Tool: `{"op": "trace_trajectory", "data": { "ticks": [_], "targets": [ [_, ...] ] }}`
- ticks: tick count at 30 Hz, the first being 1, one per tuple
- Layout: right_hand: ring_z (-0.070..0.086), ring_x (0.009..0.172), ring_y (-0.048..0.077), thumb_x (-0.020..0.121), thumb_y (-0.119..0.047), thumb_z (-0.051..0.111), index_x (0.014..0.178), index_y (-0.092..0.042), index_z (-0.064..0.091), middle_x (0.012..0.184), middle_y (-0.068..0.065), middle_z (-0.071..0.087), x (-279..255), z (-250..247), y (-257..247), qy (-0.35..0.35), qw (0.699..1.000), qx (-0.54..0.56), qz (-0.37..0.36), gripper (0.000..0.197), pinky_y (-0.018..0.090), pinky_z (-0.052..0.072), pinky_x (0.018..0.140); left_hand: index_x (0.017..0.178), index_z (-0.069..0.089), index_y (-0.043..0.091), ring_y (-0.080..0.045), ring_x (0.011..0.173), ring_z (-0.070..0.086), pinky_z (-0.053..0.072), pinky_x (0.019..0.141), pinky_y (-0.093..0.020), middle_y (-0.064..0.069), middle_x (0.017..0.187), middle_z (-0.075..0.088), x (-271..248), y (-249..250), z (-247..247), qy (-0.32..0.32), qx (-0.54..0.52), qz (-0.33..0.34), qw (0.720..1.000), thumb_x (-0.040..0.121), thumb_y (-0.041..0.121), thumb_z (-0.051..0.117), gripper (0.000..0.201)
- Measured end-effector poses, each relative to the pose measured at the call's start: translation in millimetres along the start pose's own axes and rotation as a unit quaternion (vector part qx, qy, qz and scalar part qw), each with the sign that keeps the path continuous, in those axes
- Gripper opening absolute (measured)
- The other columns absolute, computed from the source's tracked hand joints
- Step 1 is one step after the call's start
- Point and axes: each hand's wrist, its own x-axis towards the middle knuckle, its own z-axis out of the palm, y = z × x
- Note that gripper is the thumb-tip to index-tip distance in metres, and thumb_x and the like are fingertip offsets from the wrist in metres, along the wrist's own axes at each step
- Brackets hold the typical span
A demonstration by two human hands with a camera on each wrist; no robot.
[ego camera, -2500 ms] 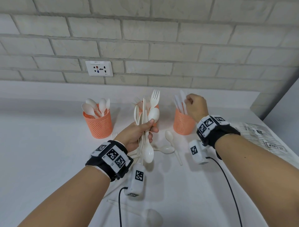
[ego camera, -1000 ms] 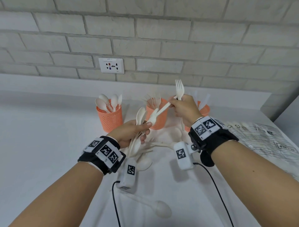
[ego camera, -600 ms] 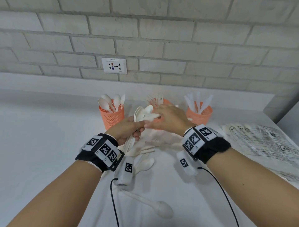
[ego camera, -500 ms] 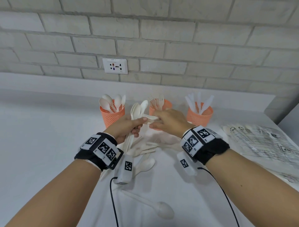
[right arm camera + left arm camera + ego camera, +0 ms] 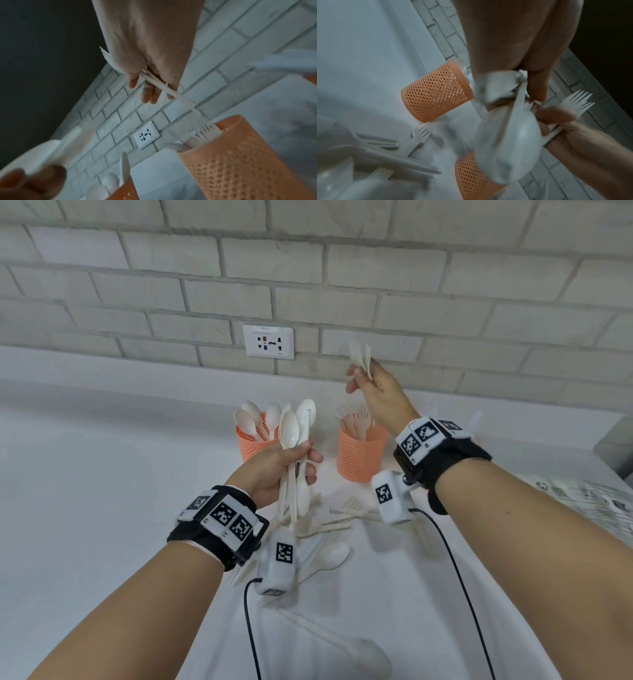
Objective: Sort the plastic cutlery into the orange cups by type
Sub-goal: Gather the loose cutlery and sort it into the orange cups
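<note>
Change: right hand (image 5: 376, 395) has lifted the forks (image 5: 362, 358) away from the left hand (image 5: 274, 470).
Forks: upright, tines up, above fork cup (image 5: 359, 455).
Right fingers: pinching the handles.
Left fingers: curled round upright spoons (image 5: 294, 446).

The two cups in plain view, the spoon cup (image 5: 251, 445) and the fork cup (image 5: 359, 455), are orange with a fine mesh of small holes, and the spoons (image 5: 294, 433) and forks (image 5: 361, 356) are plain white. The tabletop (image 5: 102, 474) is white, the brick wall (image 5: 308, 268) pale grey-white. The wrist bands (image 5: 219, 522) are black with white panels of black square-code patterns, and the wall socket (image 5: 268, 342) is white with small red, blue and black marks
</note>
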Motion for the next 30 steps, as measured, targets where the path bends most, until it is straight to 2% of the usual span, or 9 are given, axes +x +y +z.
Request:
{"op": "trace_trajectory", "data": {
  "ticks": [6,11,14,16,19,21,24,27,30],
  "targets": [
    [0.055,0.090,0.014,0.100,-0.016,0.036,0.123,-0.007,0.051,0.098,0.005,0.057,6,18,34,-0.003,0.992,0.036,0.119,0.029,0.016,0.041,0.069,0.090,0.056,0.009,-0.015,0.056,0.063,0.055,0.058,-0.026,-0.004,0.072,0.070,0,1,-4,-0.007,-0.002,0.008,1.000,0.096,0.011,0.045,0.013],
    [0.055,0.101,0.020,0.092,-0.013,0.053,0.131,-0.013,0.043,0.118,0.010,0.055,8,15,46,0.019,0.988,-0.022,0.152,0.041,0.027,0.042,0.085,0.090,0.058,0.010,-0.016,0.062,0.065,0.056,0.061,-0.027,-0.005,0.076,0.070,0,2,-7,-0.012,0.000,0.009,1.000,0.096,0.012,0.045,0.014],
    [0.047,0.104,0.015,0.086,-0.011,0.061,0.132,-0.010,0.042,0.119,0.010,0.046,6,9,33,0.124,0.987,-0.076,0.060,0.049,0.023,0.037,0.088,0.091,0.057,0.010,-0.017,0.063,0.065,0.055,0.062,-0.027,-0.005,0.076,0.070,2,1,-7,-0.013,0.005,0.007,1.000,0.096,0.013,0.045,0.014],
    [0.048,0.097,0.014,0.085,-0.009,0.062,0.120,-0.005,0.053,0.112,0.011,0.049,3,9,18,0.154,0.984,-0.084,-0.013,0.037,0.023,0.041,0.086,0.092,0.058,0.010,-0.016,0.063,0.066,0.056,0.064,-0.028,-0.004,0.076,0.070,4,0,-6,-0.012,0.012,0.010,1.000,0.096,0.013,0.045,0.014],
    [0.051,0.073,0.009,0.084,-0.019,0.067,0.094,-0.006,0.066,0.084,0.004,0.061,-9,20,-8,0.016,0.999,-0.040,-0.006,0.017,0.020,0.043,0.068,0.093,0.058,0.010,-0.016,0.063,0.067,0.057,0.067,-0.029,-0.003,0.075,0.071,7,-2,-3,-0.012,0.017,0.014,1.000,0.097,0.013,0.044,0.015],
    [0.050,0.062,0.008,0.081,-0.026,0.071,0.085,-0.005,0.066,0.069,0.000,0.058,-21,29,-16,-0.075,0.996,-0.054,0.011,0.022,0.018,0.040,0.062,0.096,0.059,0.011,-0.016,0.065,0.067,0.056,0.068,-0.029,-0.003,0.078,0.071,7,-2,-1,-0.017,0.023,0.015,0.999,0.097,0.015,0.044,0.015],
    [0.052,0.048,0.000,0.080,-0.016,0.071,0.098,0.001,0.063,0.061,0.000,0.055,-32,37,-20,-0.076,0.995,-0.044,0.044,0.026,0.008,0.038,0.050,0.100,0.060,0.011,-0.015,0.065,0.067,0.056,0.067,-0.029,-0.002,0.079,0.072,6,-3,1,-0.024,0.045,0.022,0.998,0.097,0.018,0.044,0.017],
    [0.057,0.050,0.009,0.081,-0.004,0.066,0.129,-0.005,0.045,0.066,0.002,0.054,-35,37,-26,-0.083,0.991,-0.010,0.102,0.052,0.016,0.045,0.047,0.104,0.062,0.011,-0.015,0.067,0.068,0.056,0.068,-0.029,-0.002,0.083,0.073,3,-5,1,-0.026,0.070,0.021,0.997,0.098,0.022,0.043,0.023],
    [0.058,0.046,0.007,0.085,-0.001,0.062,0.138,-0.007,0.038,0.072,0.004,0.052,-36,29,-32,-0.082,0.989,-0.034,0.115,0.058,0.015,0.048,0.045,0.101,0.063,0.016,-0.016,0.078,0.067,0.053,0.069,-0.030,-0.003,0.093,0.070,2,-8,-5,0.021,0.084,0.011,0.996,0.099,0.024,0.041,0.024]
  ]
}}
